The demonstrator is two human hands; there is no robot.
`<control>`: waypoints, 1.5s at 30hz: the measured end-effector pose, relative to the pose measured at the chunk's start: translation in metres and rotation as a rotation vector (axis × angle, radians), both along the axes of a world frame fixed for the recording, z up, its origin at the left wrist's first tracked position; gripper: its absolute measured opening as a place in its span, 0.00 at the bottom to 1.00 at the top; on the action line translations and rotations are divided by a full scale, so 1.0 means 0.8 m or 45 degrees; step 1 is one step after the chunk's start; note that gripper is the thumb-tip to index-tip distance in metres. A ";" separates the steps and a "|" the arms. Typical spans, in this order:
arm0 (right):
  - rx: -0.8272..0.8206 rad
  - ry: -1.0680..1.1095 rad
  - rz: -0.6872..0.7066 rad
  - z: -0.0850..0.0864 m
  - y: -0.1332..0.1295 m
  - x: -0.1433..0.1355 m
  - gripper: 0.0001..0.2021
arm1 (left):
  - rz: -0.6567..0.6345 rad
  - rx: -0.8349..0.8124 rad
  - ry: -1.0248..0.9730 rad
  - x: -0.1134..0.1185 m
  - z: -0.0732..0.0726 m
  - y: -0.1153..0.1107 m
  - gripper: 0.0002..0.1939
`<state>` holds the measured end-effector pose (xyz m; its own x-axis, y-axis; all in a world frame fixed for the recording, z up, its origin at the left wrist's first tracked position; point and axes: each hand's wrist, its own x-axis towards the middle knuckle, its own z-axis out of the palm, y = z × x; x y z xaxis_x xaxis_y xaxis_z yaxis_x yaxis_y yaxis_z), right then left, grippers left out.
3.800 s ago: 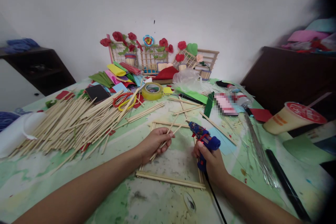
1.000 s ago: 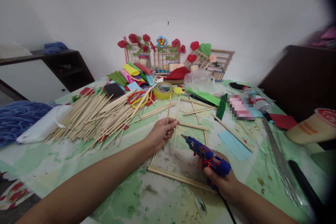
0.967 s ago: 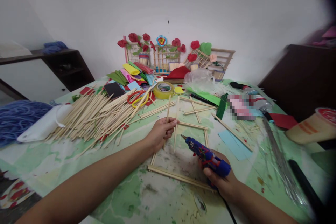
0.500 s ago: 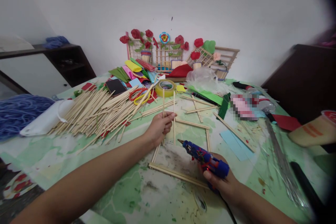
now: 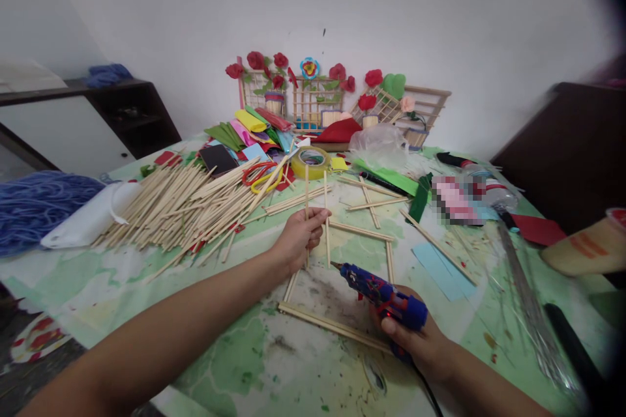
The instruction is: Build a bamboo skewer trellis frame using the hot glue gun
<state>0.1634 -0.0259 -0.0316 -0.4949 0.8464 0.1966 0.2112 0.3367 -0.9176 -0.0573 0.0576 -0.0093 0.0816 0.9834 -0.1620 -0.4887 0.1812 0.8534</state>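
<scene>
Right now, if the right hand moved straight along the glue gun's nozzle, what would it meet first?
Most likely the lower end of the nearer stick in the left hand; depth is unclear.

Pale wall (image 5: pixel 415 6), dark-framed cabinet (image 5: pixel 92 124) left

We count two slim pale wooden sticks (image 5: pixel 327 241) held upright, one blue plastic glue gun (image 5: pixel 381 292), one open four-sided stick frame (image 5: pixel 332 326), one yellow tape roll (image 5: pixel 312 174), one orange-printed plastic cup (image 5: pixel 584 251), one blue-rimmed paper flower (image 5: pixel 310 68) and one peach paper flower (image 5: pixel 407 104).
</scene>
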 end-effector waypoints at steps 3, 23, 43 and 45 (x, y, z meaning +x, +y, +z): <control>-0.030 0.013 0.008 -0.001 0.000 0.002 0.18 | -0.005 -0.011 0.010 -0.001 -0.002 0.001 0.16; -0.145 0.223 -0.099 -0.006 0.013 0.003 0.20 | -0.092 0.015 0.089 0.003 -0.010 -0.002 0.15; -0.214 0.064 0.103 0.003 0.004 -0.001 0.17 | 0.005 -0.050 -0.004 0.000 -0.008 0.004 0.14; -0.213 0.063 0.117 0.004 0.005 -0.001 0.18 | 0.008 -0.054 -0.007 0.000 -0.008 0.004 0.14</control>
